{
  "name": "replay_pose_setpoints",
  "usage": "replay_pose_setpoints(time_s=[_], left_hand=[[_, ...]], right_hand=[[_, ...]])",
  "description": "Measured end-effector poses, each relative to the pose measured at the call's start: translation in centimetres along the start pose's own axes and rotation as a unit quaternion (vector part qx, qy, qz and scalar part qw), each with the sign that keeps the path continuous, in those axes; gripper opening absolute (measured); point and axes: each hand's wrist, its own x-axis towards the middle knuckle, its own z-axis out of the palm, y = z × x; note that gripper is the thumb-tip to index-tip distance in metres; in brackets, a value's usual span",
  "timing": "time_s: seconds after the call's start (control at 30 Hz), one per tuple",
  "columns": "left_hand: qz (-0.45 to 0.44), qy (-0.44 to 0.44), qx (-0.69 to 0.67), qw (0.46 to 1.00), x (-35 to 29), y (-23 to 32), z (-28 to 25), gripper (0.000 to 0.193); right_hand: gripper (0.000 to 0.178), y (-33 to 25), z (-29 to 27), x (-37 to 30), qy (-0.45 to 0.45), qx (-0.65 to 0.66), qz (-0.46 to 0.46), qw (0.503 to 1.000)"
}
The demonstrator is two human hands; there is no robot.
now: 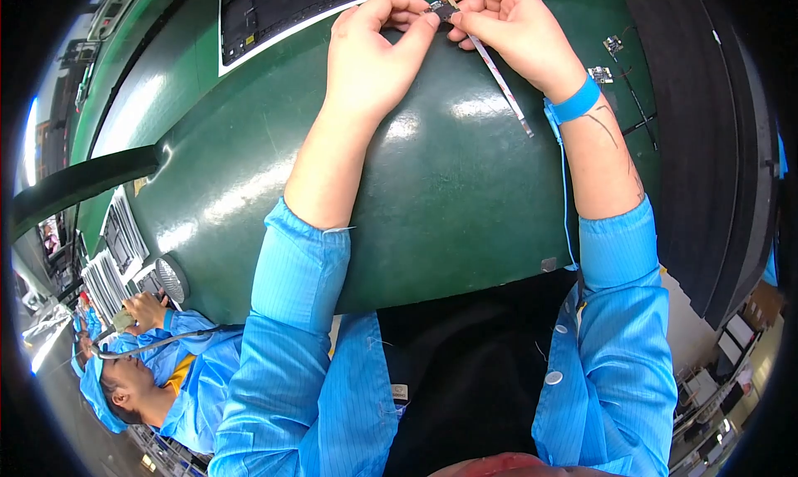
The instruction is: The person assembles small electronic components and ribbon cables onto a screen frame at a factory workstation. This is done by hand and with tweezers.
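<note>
At the far edge of the green table, both my hands meet around a small dark circuit board (444, 11). My left hand (376, 53) pinches its left side between thumb and fingers. From the right, my right hand (519, 36) grips the same board, its thumb along the near side. A thin pale ribbon strip (502, 85) runs from beside the right fingers down toward me, its end over the tabletop. Around my right wrist is a blue wrist strap (575, 103) with a thin blue cord. My fingers cover part of the board.
A black panel on a white sheet (228, 55) lies at the far left. Two small boards with wires (600, 75) rest to the right, beside a black padded strip (690, 145). A black arm (91, 176) crosses the left edge. A co-worker in blue (183, 377) sits at left.
</note>
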Motion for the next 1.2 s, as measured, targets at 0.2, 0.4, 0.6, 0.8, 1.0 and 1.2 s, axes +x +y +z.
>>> replay_pose_setpoints(time_s=[0.2,0.4,0.6,0.8,1.0,1.2], left_hand=[[-0.063,0.010,-0.041,0.997,0.1,-0.6,0.1,0.018],[-0.082,0.016,-0.066,0.994,0.2,-0.3,0.0,0.016],[-0.047,0.013,-0.047,0.998,0.1,-0.2,0.1,0.010],[-0.037,0.012,-0.046,0.998,0.1,-0.3,0.3,0.010],[-0.110,-0.022,-0.061,0.992,0.3,2.1,-0.3,0.018],[-0.044,-0.011,0.029,0.999,0.1,1.1,-0.6,0.010]], right_hand=[[0.023,0.1,-0.1,0.1,0.001,0.002,-0.001,1.000],[0.018,-0.7,0.1,0.0,0.018,-0.003,0.008,1.000],[0.017,-0.4,0.2,0.0,0.026,0.003,0.010,1.000],[0.015,-0.3,0.0,-0.1,0.026,0.021,0.007,0.999],[0.014,-0.1,0.1,0.2,0.024,0.026,0.015,0.999],[0.013,-0.5,0.2,-0.2,0.019,0.027,0.008,0.999]])
